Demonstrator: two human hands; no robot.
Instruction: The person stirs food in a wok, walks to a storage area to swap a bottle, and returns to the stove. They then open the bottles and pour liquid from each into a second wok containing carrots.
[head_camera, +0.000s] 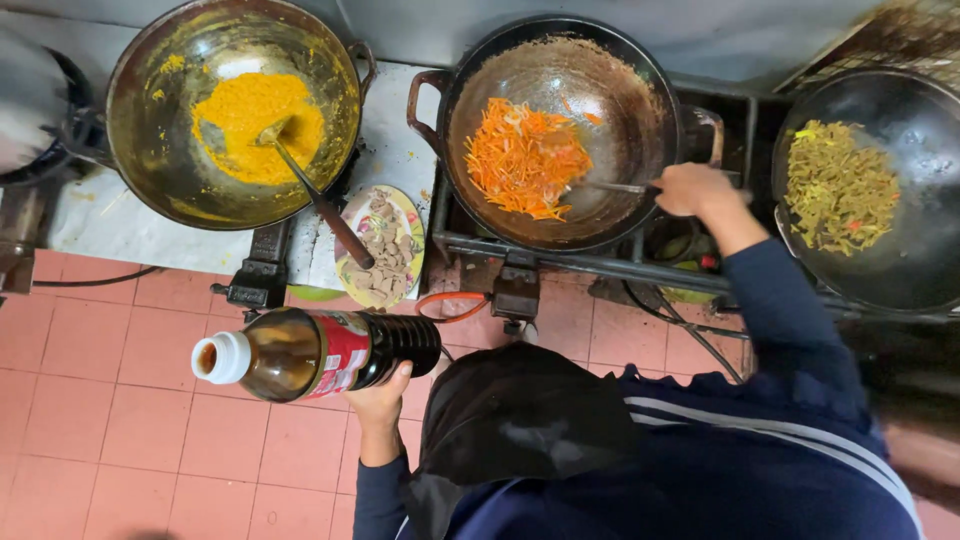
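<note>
Head view: left hand (378, 402) tilts bottle (315, 354) over floor; right hand (688, 189) at wok (620, 130) rim.

Left hand (378, 405) holds a sauce bottle (318, 353); right hand (690, 190) stirs carrots (525, 157)

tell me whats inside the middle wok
The middle wok holds a heap of orange carrot shreds. The right hand holds a metal utensil whose tip sits at the heap's edge. The rest is bare greasy metal. What lies under the shreds is hidden.
</note>
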